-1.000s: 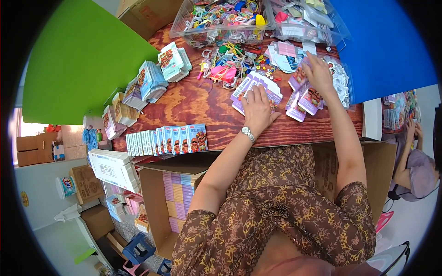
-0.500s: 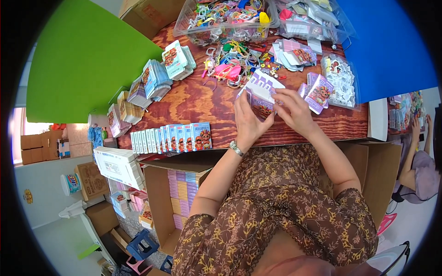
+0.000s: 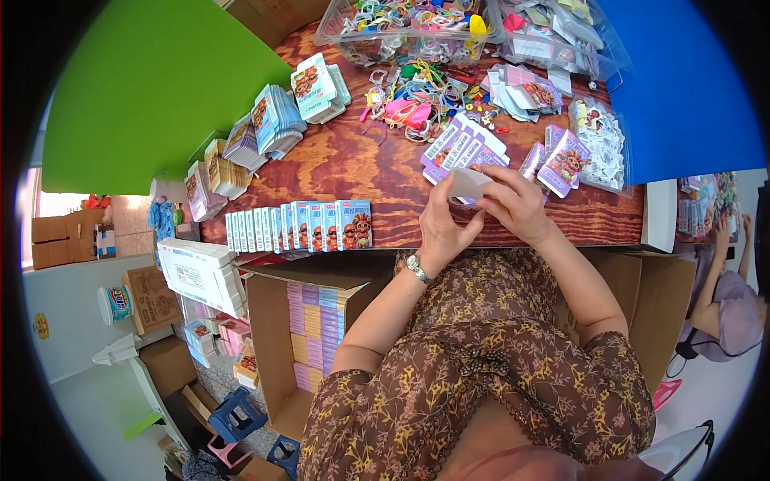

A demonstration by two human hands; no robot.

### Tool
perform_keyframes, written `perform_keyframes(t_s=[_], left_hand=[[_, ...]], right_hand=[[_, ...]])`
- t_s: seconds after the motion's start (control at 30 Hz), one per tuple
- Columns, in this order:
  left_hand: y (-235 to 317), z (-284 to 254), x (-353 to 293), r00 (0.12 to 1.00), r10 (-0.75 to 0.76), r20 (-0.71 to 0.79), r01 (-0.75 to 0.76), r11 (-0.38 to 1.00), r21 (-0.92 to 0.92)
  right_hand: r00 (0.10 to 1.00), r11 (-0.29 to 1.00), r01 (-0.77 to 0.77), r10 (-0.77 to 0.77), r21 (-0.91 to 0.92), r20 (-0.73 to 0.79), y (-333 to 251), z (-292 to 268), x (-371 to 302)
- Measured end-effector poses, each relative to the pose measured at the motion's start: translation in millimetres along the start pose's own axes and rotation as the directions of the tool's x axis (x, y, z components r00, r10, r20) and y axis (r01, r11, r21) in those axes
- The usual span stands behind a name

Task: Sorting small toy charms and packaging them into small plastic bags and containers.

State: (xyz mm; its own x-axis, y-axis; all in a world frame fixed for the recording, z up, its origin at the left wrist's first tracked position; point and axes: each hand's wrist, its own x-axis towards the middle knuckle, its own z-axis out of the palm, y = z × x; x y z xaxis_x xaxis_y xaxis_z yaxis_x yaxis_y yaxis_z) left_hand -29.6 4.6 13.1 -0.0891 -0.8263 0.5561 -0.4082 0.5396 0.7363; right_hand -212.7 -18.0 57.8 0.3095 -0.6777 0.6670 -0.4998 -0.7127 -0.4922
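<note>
Both of my hands hold one small purple-and-white card box [image 3: 468, 185] just above the near edge of the wooden table [image 3: 361, 172]. My left hand [image 3: 443, 220], with a wristwatch, grips its lower left side. My right hand [image 3: 516, 206] holds its right side, fingers curled over it. Flat purple box blanks [image 3: 463, 144] lie fanned out just beyond the hands. A row of upright finished boxes [image 3: 298, 225] stands along the table's near edge to the left.
Clear plastic tubs [image 3: 405, 20] of colourful small toys sit at the back, with loose toys [image 3: 417, 108] before them. Stacks of card packs [image 3: 269, 120] lie on the left. An open carton [image 3: 309, 337] of boxes stands by my left knee. Another person [image 3: 726, 297] sits at far right.
My hands left the flat blanks on the table, drew back toward me together, and now hold one box between them near the table's edge.
</note>
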Motion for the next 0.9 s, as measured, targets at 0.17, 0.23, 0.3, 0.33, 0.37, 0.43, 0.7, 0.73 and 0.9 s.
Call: perform_keyframes(t_s=[0.17, 0.23, 0.3, 0.33, 0.37, 0.43, 0.7, 0.73, 0.9], left_hand=[[2, -7, 0, 0.998, 0.046, 0.05, -0.048, 0.998, 0.028], [3, -8, 1, 0.993, 0.063, 0.098, -0.071, 0.994, 0.078], [2, -8, -2, 0.992, 0.023, 0.124, -0.029, 0.999, 0.045], [1, -8, -3, 0.992, 0.021, 0.122, -0.027, 0.999, 0.046], [3, -8, -1, 0.992, 0.001, 0.128, -0.008, 0.999, 0.049], [5, -8, 0, 0.991, -0.018, 0.135, 0.011, 0.999, 0.052], [-1, -1, -4, 0.987, -0.015, 0.163, 0.004, 0.998, 0.065], [-1, 0, -7, 0.987, -0.017, 0.161, 0.006, 0.998, 0.066], [2, 2, -7, 0.982, -0.165, 0.09, 0.167, 0.986, -0.012]], right_hand=[[0.991, 0.995, 0.046, -0.034, -0.092, 0.126, -5, -3, -2], [0.974, 0.999, 0.021, -0.013, -0.033, 0.224, -7, -6, -1], [0.973, 1.0, -0.009, 0.007, 0.006, 0.232, -14, -12, 5], [0.971, 0.998, -0.039, 0.028, 0.043, 0.237, -17, -14, 7], [0.971, 0.998, -0.04, 0.029, 0.043, 0.238, -19, -12, 6], [0.813, 0.731, -0.567, 0.57, 0.379, 0.118, -23, -8, 5], [0.794, 0.77, -0.594, 0.515, 0.233, 0.322, -27, -12, 18], [0.827, 0.818, -0.543, 0.484, 0.188, 0.286, -32, -12, 19], [0.89, 0.9, -0.432, 0.416, 0.054, 0.187, -34, -4, 14]])
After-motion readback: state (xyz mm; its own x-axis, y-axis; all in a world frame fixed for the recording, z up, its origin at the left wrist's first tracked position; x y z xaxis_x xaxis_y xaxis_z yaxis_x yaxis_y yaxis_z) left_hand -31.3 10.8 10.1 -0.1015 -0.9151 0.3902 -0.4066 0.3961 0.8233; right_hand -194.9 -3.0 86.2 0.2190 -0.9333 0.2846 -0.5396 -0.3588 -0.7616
